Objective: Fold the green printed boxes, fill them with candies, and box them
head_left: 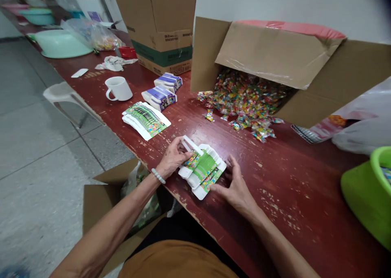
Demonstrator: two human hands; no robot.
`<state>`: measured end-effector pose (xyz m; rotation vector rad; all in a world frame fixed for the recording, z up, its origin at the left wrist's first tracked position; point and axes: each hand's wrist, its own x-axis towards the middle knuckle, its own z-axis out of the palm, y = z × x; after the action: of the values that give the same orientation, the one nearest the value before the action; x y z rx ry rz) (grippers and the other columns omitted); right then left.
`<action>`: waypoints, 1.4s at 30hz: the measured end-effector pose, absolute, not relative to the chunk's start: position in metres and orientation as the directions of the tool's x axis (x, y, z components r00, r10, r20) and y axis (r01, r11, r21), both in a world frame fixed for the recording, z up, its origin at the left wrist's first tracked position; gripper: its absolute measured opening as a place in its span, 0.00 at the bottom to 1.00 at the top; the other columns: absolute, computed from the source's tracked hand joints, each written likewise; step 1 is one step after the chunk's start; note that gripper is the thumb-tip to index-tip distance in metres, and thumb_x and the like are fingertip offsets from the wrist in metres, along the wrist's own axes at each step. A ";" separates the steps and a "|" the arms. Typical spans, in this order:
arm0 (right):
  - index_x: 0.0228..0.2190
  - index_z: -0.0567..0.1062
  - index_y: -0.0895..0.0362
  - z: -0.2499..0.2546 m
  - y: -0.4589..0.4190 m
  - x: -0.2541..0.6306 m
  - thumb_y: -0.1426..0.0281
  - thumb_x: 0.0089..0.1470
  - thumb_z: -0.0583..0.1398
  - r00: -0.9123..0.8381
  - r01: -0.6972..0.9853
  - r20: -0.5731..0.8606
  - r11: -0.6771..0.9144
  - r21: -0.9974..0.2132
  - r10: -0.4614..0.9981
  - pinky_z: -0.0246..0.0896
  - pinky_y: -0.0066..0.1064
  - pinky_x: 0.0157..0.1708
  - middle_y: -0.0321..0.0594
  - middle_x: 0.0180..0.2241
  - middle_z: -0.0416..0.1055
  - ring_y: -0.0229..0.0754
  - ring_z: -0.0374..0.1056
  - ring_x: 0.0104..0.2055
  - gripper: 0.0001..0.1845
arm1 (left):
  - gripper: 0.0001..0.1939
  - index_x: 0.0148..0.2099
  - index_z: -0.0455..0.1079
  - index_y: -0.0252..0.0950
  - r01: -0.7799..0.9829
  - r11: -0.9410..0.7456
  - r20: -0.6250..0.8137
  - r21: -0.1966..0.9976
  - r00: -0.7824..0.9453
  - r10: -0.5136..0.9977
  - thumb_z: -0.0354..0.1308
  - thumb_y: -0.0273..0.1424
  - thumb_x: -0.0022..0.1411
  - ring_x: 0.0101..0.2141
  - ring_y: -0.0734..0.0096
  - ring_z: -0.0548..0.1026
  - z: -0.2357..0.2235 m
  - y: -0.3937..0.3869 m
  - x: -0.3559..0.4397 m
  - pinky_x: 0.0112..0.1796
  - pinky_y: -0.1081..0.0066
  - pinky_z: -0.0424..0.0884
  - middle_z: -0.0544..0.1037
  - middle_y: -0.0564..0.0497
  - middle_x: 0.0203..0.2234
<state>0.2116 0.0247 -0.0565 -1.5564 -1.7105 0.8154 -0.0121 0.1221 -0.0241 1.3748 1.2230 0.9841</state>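
Here the left hand [171,159] has its fingers pinching a green-printed, white-edged cardboard carton [192,159] at the left end of a flat stack of matching cartons [207,170]; the right hand [240,188] spreads its fingers, loose and parted, about the stack's right end, the thumb at its edge, though whether it touches I cannot tell; under both sets of fingers runs the worn dark-red table [281,168]; beyond the left fingers lies a fanned green-and-white carton pile [149,121]; past that, a white handled mug [121,89]; ahead of the right fingers, colourful wrapped candies [247,96] spill from a brown cardboard box [265,51]; well to their right, a lime-green tub [362,192].
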 end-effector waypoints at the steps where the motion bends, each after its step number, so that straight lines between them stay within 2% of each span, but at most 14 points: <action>1: 0.67 0.39 0.56 -0.056 0.025 0.208 0.50 0.48 0.67 0.013 0.454 0.010 0.003 -0.891 1.000 0.64 0.51 0.55 0.62 0.66 0.49 0.60 0.58 0.64 0.60 | 0.25 0.48 0.64 0.36 0.129 0.054 -0.074 0.990 0.163 0.984 0.67 0.33 0.48 0.32 0.68 0.75 -0.024 0.121 -0.011 0.33 0.71 0.71 0.76 0.51 0.33; 2: 0.66 0.42 0.56 -0.055 0.027 0.204 0.51 0.46 0.68 0.076 0.314 -0.058 -0.079 -0.946 0.995 0.64 0.51 0.55 0.61 0.66 0.48 0.60 0.57 0.64 0.59 | 0.27 0.49 0.63 0.36 0.085 0.094 -0.108 0.992 0.168 0.980 0.68 0.33 0.47 0.31 0.69 0.75 -0.023 0.119 -0.011 0.32 0.72 0.71 0.76 0.51 0.33; 4: 0.65 0.47 0.56 -0.051 0.031 0.196 0.53 0.40 0.71 0.141 0.071 -0.164 -0.175 -0.982 0.976 0.64 0.50 0.55 0.59 0.68 0.46 0.61 0.54 0.66 0.61 | 0.32 0.50 0.63 0.36 0.005 0.171 -0.170 0.985 0.157 0.973 0.71 0.32 0.43 0.31 0.70 0.75 -0.022 0.116 -0.009 0.32 0.72 0.70 0.76 0.52 0.32; 7: 0.64 0.50 0.54 -0.048 0.034 0.185 0.59 0.33 0.74 0.189 -0.169 -0.225 -0.195 -0.966 0.956 0.63 0.49 0.56 0.57 0.69 0.43 0.60 0.52 0.67 0.62 | 0.35 0.51 0.63 0.35 -0.015 0.191 -0.189 0.981 0.106 0.976 0.73 0.31 0.41 0.32 0.69 0.75 -0.022 0.111 -0.007 0.33 0.72 0.71 0.76 0.54 0.31; 9: 0.62 0.54 0.54 -0.047 0.034 0.180 0.62 0.32 0.74 0.220 -0.284 -0.238 -0.171 -0.943 0.946 0.62 0.49 0.57 0.55 0.67 0.48 0.58 0.54 0.65 0.58 | 0.34 0.51 0.64 0.35 -0.013 0.184 -0.182 0.983 0.078 0.980 0.72 0.31 0.41 0.31 0.70 0.75 -0.021 0.107 -0.005 0.32 0.72 0.70 0.76 0.55 0.29; 11: 0.58 0.58 0.55 -0.047 0.034 0.177 0.65 0.33 0.74 0.250 -0.372 -0.240 -0.136 -0.918 0.938 0.60 0.49 0.59 0.53 0.64 0.57 0.56 0.59 0.63 0.52 | 0.33 0.50 0.65 0.35 -0.057 0.191 -0.188 0.980 0.060 0.980 0.73 0.30 0.40 0.31 0.71 0.74 -0.020 0.102 -0.002 0.32 0.73 0.70 0.75 0.56 0.28; 15: 0.51 0.64 0.55 -0.048 0.033 0.174 0.68 0.33 0.73 0.287 -0.505 -0.281 -0.105 -0.857 0.916 0.57 0.48 0.61 0.46 0.54 0.70 0.52 0.66 0.57 0.43 | 0.32 0.47 0.66 0.34 -0.193 0.229 -0.219 0.954 0.072 0.973 0.74 0.30 0.38 0.33 0.71 0.75 -0.017 0.092 0.006 0.35 0.72 0.72 0.77 0.54 0.33; 20: 0.49 0.66 0.55 -0.047 0.034 0.176 0.68 0.35 0.72 0.256 -0.566 -0.320 -0.127 -0.815 0.912 0.56 0.47 0.61 0.42 0.47 0.74 0.50 0.68 0.54 0.38 | 0.34 0.47 0.66 0.33 -0.247 0.300 -0.296 0.921 0.054 0.954 0.75 0.31 0.37 0.32 0.71 0.76 -0.020 0.083 0.013 0.36 0.71 0.73 0.78 0.52 0.34; 25: 0.47 0.67 0.54 -0.053 0.033 0.176 0.73 0.31 0.71 0.312 -0.513 -0.277 -0.084 -0.854 0.909 0.57 0.47 0.61 0.42 0.49 0.73 0.49 0.67 0.55 0.39 | 0.37 0.49 0.66 0.33 -0.244 0.306 -0.308 0.920 0.030 0.951 0.76 0.30 0.36 0.28 0.73 0.75 -0.019 0.078 0.014 0.32 0.73 0.72 0.76 0.56 0.28; 31: 0.46 0.68 0.53 -0.056 0.032 0.174 0.74 0.31 0.70 0.312 -0.478 -0.249 -0.075 -0.875 0.917 0.59 0.45 0.60 0.41 0.49 0.72 0.48 0.68 0.54 0.37 | 0.38 0.49 0.66 0.34 -0.280 0.292 -0.294 0.915 0.035 0.955 0.77 0.29 0.34 0.31 0.72 0.77 -0.012 0.073 0.016 0.34 0.73 0.73 0.79 0.54 0.31; 34: 0.46 0.68 0.53 -0.053 0.031 0.172 0.72 0.32 0.71 0.315 -0.479 -0.244 -0.069 -0.875 0.917 0.61 0.43 0.59 0.41 0.49 0.72 0.48 0.68 0.55 0.36 | 0.36 0.47 0.68 0.33 -0.298 0.275 -0.279 0.914 0.030 0.960 0.77 0.29 0.34 0.33 0.71 0.77 -0.012 0.070 0.019 0.36 0.72 0.73 0.79 0.52 0.33; 39: 0.51 0.66 0.52 -0.043 0.029 0.167 0.60 0.42 0.70 0.226 -0.594 -0.334 -0.142 -0.792 0.915 0.67 0.44 0.53 0.40 0.48 0.74 0.49 0.71 0.51 0.35 | 0.31 0.44 0.71 0.33 -0.346 0.231 -0.247 0.909 -0.004 0.969 0.76 0.27 0.35 0.35 0.70 0.78 -0.016 0.063 0.029 0.39 0.71 0.73 0.80 0.50 0.34; 42: 0.49 0.68 0.53 -0.038 0.027 0.163 0.61 0.41 0.71 0.216 -0.578 -0.304 -0.130 -0.805 0.928 0.69 0.42 0.48 0.41 0.45 0.76 0.50 0.73 0.48 0.34 | 0.28 0.43 0.73 0.32 -0.397 0.231 -0.258 0.888 -0.016 0.966 0.76 0.28 0.36 0.35 0.68 0.78 -0.019 0.058 0.036 0.38 0.70 0.74 0.81 0.49 0.34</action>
<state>0.1631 0.0275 -0.0379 -1.0469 -0.4372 1.3651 0.0358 0.0584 -0.0193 0.6991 1.0657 1.2356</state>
